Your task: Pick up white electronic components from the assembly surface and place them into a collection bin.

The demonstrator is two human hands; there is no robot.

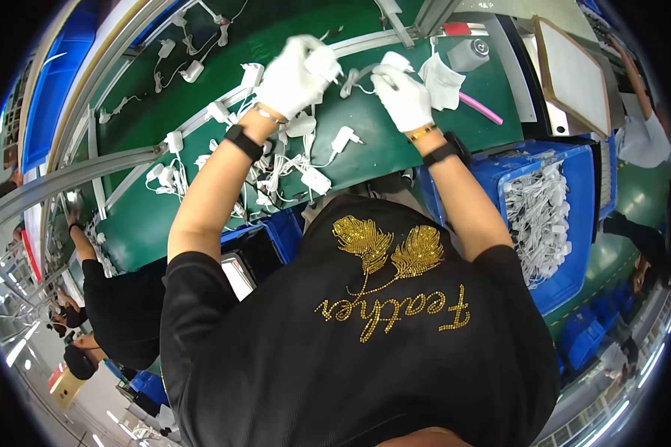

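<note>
My left hand point(294, 78), in a white glove and slightly blurred, is closed on a white power adapter point(323, 65) whose pins point right. My right hand point(404, 97), also gloved, has bent fingers closed around a white cable; a bundled part of the cable point(348, 83) hangs between both hands. Just above the right fingertips is a white block point(397, 61), probably another adapter; whether the hand touches it I cannot tell. Below my left hand, a loose heap of white adapters and cables point(279, 175) lies on the green table point(380, 149). One adapter point(343, 139) lies apart, nearer the middle.
Right of my right hand lie a white cloth point(442, 80), a grey bottle point(470, 55) and a pink stick point(481, 108). A blue crate point(511, 171) full of cabled adapters stands at the right. A metal rail point(361, 45) crosses the table, with more adapters beyond. Another person point(127, 313) works at left.
</note>
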